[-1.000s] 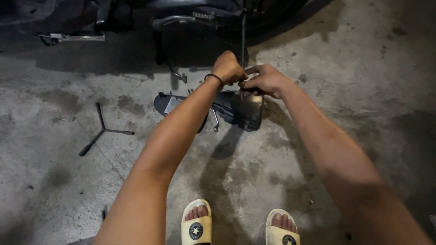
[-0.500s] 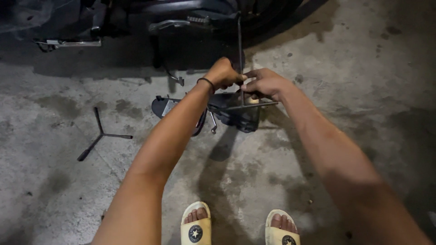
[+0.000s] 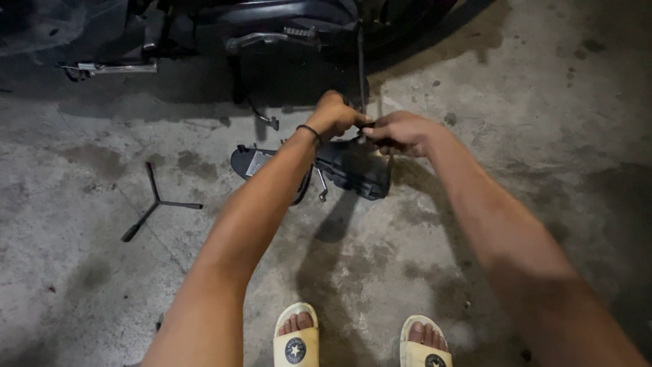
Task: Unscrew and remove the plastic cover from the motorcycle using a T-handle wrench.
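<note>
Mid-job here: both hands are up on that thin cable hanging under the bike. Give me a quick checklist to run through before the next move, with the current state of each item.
1. Left hand closed on the thin cable: ok.
2. Right hand pinching the cable's lower end: ok, though what the fingertips hold is hidden.
3. Cable running straight up to the dark motorcycle underside: ok; its top fixing cannot tell.
4. Black cover part lying on the concrete below the hands: ok.
5. Three-armed wrench lying apart on the floor, to the left: ok.
6. Feet in open sandals near the work: not ok.
</note>
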